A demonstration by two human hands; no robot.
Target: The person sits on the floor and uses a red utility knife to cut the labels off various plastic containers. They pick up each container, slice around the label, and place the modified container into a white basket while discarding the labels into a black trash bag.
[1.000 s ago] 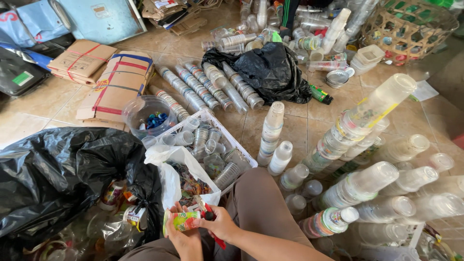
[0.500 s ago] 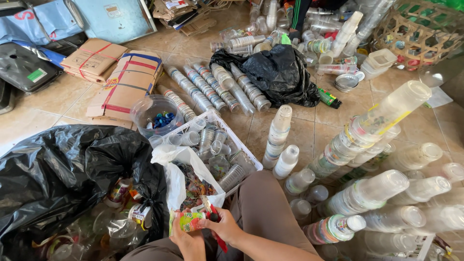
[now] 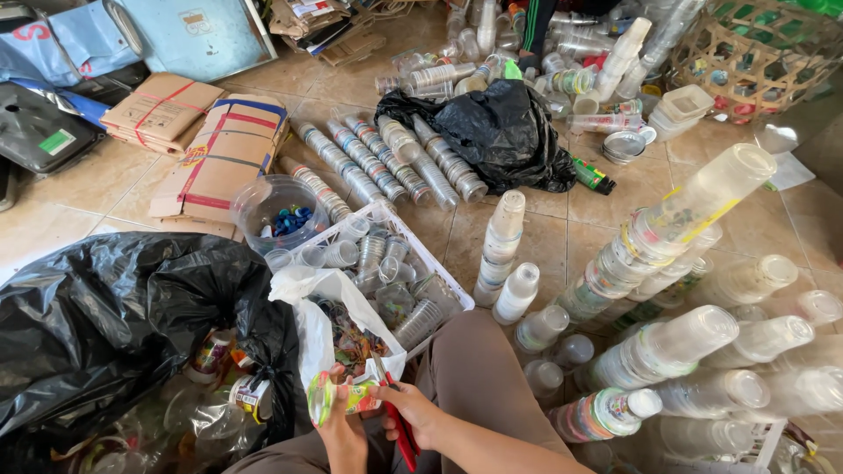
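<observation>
Two big black bags flank the white crate while, low in front, left hand grips a thin, light, crushable plastic cup best held by its rim, right hand clutching red cutters.

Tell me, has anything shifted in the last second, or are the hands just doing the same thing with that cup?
Little changed. The left hand and right hand still hold the same clear plastic cup over the lap, beside the white bag; the right hand also keeps a red tool. Only the view drifted slightly. The white basket, black bag and cup stacks stayed put.
</observation>
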